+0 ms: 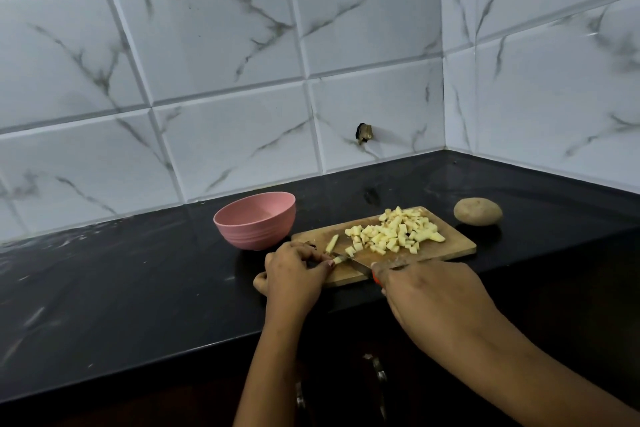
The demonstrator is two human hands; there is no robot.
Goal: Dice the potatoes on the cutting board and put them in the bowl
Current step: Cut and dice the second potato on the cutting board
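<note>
A wooden cutting board (453,248) lies on the black counter with a pile of diced potato (398,230) on its far half. One potato strip (331,243) lies apart near the board's left end. My left hand (294,270) pinches a small potato piece (336,259) at the board's near left corner. My right hand (429,288) grips a knife by its orange handle, and the blade (353,263) points left to that piece. A pink bowl (254,220) stands left of the board and looks empty. A whole unpeeled potato (478,211) rests right of the board.
The black counter (138,288) runs into a tiled corner at the back right. Its front edge passes just below my hands. Metal cabinet handles (379,378) show under the counter.
</note>
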